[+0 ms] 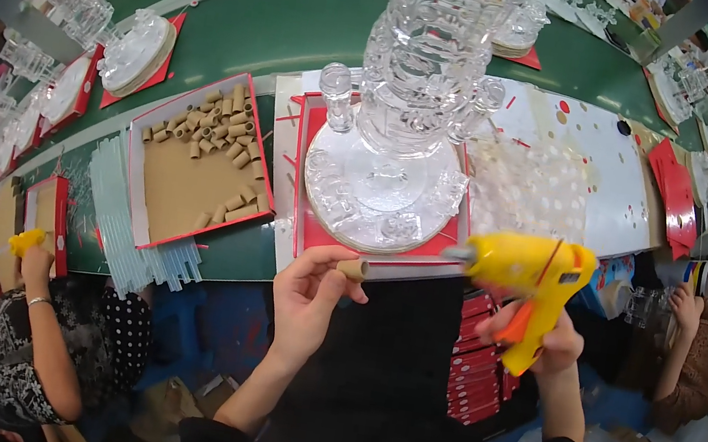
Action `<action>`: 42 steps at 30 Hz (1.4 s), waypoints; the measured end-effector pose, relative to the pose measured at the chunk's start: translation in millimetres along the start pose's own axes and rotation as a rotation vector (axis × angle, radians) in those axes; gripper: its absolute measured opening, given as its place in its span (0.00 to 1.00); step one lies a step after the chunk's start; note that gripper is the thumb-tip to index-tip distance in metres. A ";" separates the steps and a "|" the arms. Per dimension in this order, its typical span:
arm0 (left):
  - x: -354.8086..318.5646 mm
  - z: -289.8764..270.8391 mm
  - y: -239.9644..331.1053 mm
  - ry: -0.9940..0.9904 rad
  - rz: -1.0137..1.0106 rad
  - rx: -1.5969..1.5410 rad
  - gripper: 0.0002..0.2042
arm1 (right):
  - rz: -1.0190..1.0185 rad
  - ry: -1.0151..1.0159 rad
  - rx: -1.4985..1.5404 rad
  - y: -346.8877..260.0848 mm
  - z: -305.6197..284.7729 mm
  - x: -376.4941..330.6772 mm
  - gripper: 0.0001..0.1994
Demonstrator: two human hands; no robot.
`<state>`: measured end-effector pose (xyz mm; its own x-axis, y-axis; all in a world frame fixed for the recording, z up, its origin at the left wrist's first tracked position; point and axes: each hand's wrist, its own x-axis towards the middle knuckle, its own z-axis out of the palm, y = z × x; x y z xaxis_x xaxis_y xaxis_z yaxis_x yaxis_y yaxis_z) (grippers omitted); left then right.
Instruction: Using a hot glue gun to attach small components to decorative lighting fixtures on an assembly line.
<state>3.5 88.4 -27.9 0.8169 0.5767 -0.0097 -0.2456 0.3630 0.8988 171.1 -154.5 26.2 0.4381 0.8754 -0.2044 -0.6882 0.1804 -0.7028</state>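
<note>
1. The green desk (311, 24) ran from the upper left of the frame to the upper right, bending with the lens.
2. A tall clear tiered ornament (423, 75) rose at the centre top, standing on a round clear base (376, 197) that lay on a red square board (314, 238).
3. A white sheet (585, 165) dotted with round marks lay right of the ornament, with a stack of red boards (675, 193) at its right end.
4. A red-edged shallow box (184, 185) sat left of centre, with short brown cardboard tubes (216, 125) loose inside, mostly toward its upper side.
5. A fan of pale glue sticks (127, 222) lay along the box's lower left side.
6. The yellow glue gun (534, 282), right of centre, was gripped in the right hand (544, 339), fingers wrapped round its handle by the orange trigger, nozzle pointing left.
7. The left hand (306, 292), at lower centre, pinched a small brown tube (353, 268) between thumb and fingertips, just below the board's near edge and just left of the nozzle.
8. At the lower left, another person's hand (35, 261) held a second yellow glue gun (25, 241).
9. At the right edge, a further person's hand (685, 306) was raised beside the desk.
</note>
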 end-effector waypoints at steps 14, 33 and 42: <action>-4.4 -0.7 15.8 -0.019 0.029 -0.022 0.17 | -0.007 0.021 -0.338 22.7 27.2 3.5 0.26; -7.1 1.7 15.9 -0.050 0.048 -0.016 0.18 | -0.046 0.034 -0.363 24.1 31.4 6.5 0.23; -9.4 0.2 16.4 -0.041 0.023 0.017 0.17 | -0.032 0.054 -0.373 23.3 26.1 5.6 0.25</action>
<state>-8.2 88.8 -13.0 0.8318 0.5544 0.0285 -0.2559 0.3375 0.9059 142.5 -133.6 26.6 0.4931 0.8451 -0.2067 -0.4202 0.0233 -0.9071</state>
